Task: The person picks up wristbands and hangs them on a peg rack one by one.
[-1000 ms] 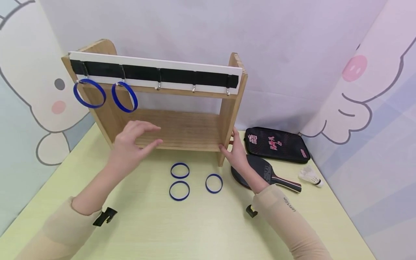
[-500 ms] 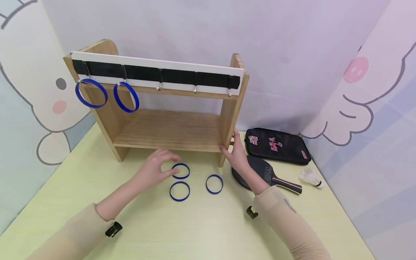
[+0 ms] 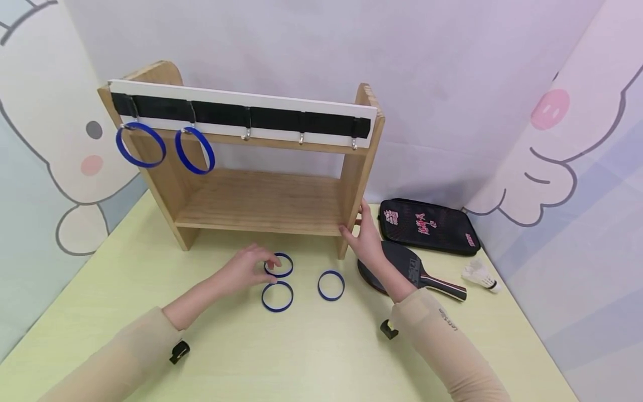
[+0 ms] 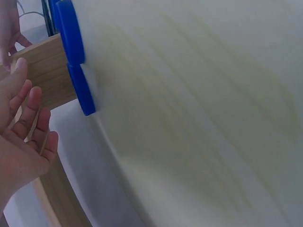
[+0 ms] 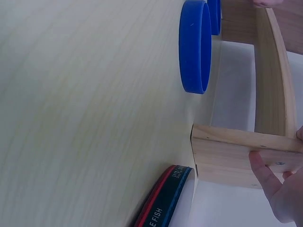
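My left hand [image 3: 244, 272] hovers low at the two left blue rings on the table, the far ring [image 3: 289, 269] and the near ring [image 3: 278, 310]. Its thumb and fingers are apart and loosely bent; in the left wrist view no ring lies between the fingers [image 4: 33, 99]. A third ring [image 3: 331, 300] lies further right. My right hand [image 3: 368, 240] grips the lower right side of a wooden shelf [image 3: 266, 201], thumb against the front edge [image 5: 260, 170]. Two more rings, a left one [image 3: 119, 146] and a right one [image 3: 210, 162], hang from hooks on the shelf's top rail.
Along the black strip [image 3: 276, 117] several hooks carry nothing, such as the middle hook [image 3: 246, 134]. Right of the shelf lie a table tennis bat [image 3: 402, 262], a black zipped case [image 3: 427, 226] and a shuttlecock [image 3: 478, 272]. A fabric wall stands close behind and at both sides.
My left hand has come down and to the right, from in front of the shelf to the two left rings on the table. The right hand keeps its grip on the shelf.
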The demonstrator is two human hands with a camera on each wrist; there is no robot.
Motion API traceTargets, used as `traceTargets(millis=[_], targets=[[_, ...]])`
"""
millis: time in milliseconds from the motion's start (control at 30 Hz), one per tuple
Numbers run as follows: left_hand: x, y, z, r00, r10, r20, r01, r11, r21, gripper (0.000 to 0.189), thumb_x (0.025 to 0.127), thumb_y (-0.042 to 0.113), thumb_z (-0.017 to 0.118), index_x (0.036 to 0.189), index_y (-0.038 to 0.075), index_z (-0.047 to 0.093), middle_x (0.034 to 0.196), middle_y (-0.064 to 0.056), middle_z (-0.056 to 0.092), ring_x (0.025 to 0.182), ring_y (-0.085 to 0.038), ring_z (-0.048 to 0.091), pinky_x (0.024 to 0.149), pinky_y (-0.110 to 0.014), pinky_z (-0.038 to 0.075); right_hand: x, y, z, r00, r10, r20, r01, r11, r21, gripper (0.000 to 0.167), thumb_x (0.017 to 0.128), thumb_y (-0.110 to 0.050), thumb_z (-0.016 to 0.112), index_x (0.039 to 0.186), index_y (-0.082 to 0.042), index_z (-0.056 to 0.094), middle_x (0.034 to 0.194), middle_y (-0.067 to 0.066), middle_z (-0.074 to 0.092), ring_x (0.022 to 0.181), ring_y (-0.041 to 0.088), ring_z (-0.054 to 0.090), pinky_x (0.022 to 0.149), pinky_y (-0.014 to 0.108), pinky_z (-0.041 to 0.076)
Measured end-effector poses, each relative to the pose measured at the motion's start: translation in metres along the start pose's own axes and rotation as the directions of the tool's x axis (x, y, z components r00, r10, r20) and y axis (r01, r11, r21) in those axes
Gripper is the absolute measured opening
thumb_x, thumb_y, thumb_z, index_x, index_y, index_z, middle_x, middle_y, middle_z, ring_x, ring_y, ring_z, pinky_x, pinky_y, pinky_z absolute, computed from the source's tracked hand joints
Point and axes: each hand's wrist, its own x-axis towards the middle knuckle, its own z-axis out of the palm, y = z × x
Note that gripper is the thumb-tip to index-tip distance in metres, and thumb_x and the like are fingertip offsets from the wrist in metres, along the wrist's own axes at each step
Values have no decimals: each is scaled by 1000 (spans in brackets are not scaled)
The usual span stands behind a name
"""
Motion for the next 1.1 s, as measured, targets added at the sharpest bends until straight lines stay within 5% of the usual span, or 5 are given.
traceTargets(millis=[367,1100], targets=[[1,-19,14,989,-7,147,15,998,-55,22,77,21,79,95,14,70,76,16,60,81,-10,52,83,-36,41,-1,0,-1,1000,8,6,-8,1000,1,81,86,-7,65,149,-18,16,133,16,45,100,32,62,70,38,57],[3,-23,15,975,-29,221,53,993,-104,11,80,11,75,87,15,69,73,13,61,73,-4,54,71,-24,48,0,-2,0,1000,9,16,-9,1000,1,81,87,-8,64,149,-19,14,137,15,42,100,32,60,68,37,57]])
